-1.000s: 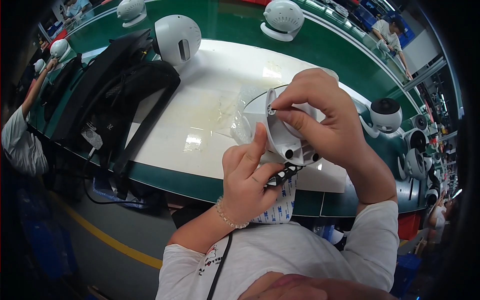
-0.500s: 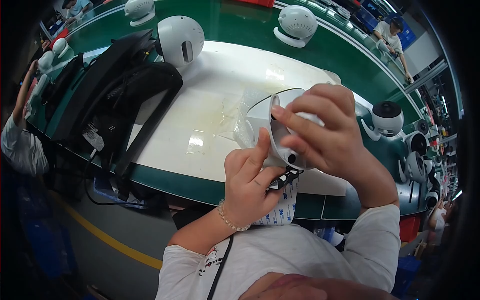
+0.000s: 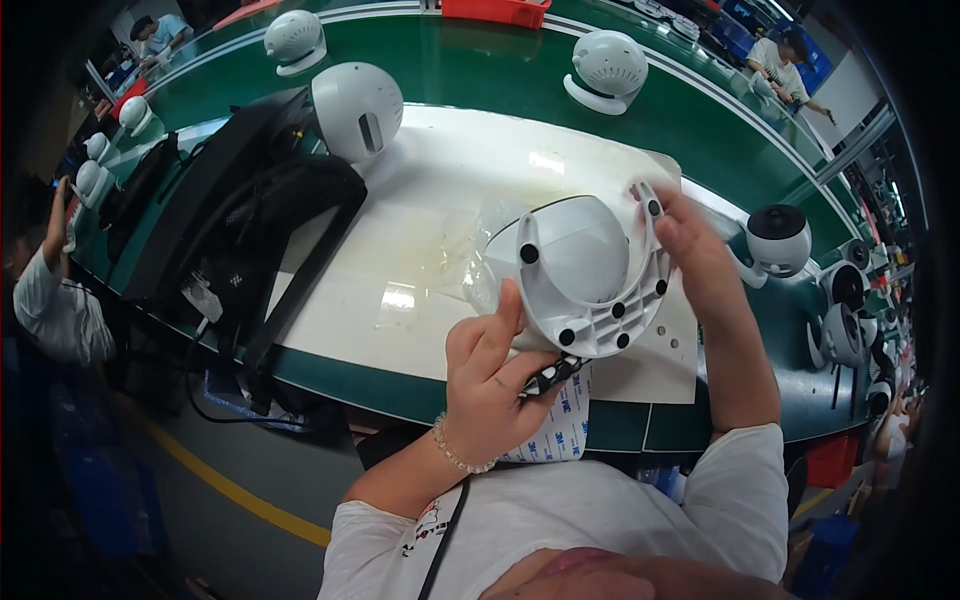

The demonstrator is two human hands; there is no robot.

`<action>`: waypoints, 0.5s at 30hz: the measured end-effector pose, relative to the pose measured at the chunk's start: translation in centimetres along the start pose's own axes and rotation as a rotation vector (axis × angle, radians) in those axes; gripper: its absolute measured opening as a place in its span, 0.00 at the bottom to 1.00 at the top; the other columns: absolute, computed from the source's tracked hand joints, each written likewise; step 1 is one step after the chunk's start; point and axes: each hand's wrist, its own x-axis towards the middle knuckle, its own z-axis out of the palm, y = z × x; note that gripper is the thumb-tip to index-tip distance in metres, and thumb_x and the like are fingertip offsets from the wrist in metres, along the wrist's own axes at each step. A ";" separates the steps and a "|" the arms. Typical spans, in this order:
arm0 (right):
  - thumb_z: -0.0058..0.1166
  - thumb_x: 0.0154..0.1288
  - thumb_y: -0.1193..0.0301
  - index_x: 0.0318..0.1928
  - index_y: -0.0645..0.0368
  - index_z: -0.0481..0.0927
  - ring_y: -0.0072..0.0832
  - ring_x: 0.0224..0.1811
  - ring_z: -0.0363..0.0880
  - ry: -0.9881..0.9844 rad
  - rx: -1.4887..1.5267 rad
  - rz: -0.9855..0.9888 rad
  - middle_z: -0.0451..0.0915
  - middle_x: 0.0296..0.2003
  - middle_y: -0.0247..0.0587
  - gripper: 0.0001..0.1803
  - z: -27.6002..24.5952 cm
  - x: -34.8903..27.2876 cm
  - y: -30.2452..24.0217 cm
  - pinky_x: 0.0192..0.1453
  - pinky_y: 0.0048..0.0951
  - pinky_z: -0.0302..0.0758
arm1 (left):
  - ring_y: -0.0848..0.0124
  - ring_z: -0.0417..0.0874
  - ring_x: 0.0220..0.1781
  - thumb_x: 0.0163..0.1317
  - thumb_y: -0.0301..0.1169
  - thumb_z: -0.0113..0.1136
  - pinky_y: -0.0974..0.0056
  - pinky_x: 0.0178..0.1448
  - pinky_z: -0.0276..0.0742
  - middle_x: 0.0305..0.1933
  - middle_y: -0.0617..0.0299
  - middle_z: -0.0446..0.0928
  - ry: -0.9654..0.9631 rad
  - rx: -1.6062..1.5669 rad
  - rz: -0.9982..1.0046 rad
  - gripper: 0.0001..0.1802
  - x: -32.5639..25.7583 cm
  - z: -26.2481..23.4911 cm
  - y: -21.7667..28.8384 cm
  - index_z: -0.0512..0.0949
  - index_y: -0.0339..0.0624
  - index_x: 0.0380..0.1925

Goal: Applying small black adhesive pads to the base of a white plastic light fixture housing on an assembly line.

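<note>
A white ball-shaped camera [image 3: 585,240] is tilted in front of me over the worktop. The underside of its curved stand [image 3: 592,338] faces up, with several round black pads along it. My right hand [image 3: 690,240], slightly blurred, is closed around the stand's right tip beside a pad. My left hand [image 3: 495,385] steadies the stand's left edge with a raised finger. Its other fingers pinch a black strip with white spots [image 3: 553,376]. White backing paper with blue print [image 3: 560,430] hangs below that strip over the table edge.
Clear plastic wrap [image 3: 482,285] lies left of the camera on a white board [image 3: 440,150]. Black fabric and frame pieces [image 3: 225,200] fill the left side. Other white cameras [image 3: 778,240] stand around the green bench [image 3: 490,70]. A red bin [image 3: 495,12] stands at the far edge.
The camera has turned so that its padded underside shows fully. My right hand has gone from above its middle to the stand's right tip. My left hand keeps hold of the spotted strip.
</note>
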 end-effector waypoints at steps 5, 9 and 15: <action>0.46 0.62 0.64 0.37 0.63 0.74 0.17 0.25 0.72 0.033 0.347 0.045 0.75 0.25 0.32 0.13 -3.6 0.5 0.6 0.30 0.15 0.69 | 0.60 0.70 0.43 0.30 0.26 0.72 0.64 0.47 0.67 0.62 0.43 0.60 -0.075 0.010 0.027 0.17 -0.1 -0.9 0.2 0.78 0.44 0.26; 0.47 0.62 0.64 0.33 0.59 0.75 0.21 0.23 0.72 0.392 -0.110 -0.137 0.73 0.22 0.31 0.10 -10.6 6.0 2.0 0.28 0.23 0.69 | 0.59 0.71 0.44 0.30 0.26 0.72 0.62 0.46 0.68 0.60 0.46 0.62 -0.129 0.014 0.016 0.17 0.0 -0.9 0.4 0.78 0.43 0.26; 0.52 0.55 0.67 0.34 0.54 0.76 0.34 0.37 0.73 0.627 -1.728 -0.438 0.75 0.30 0.35 0.07 -18.2 12.0 12.2 0.40 0.32 0.68 | 0.60 0.72 0.43 0.30 0.26 0.71 0.62 0.46 0.68 0.58 0.49 0.65 -0.200 -0.016 0.025 0.18 0.5 -0.9 0.6 0.77 0.44 0.27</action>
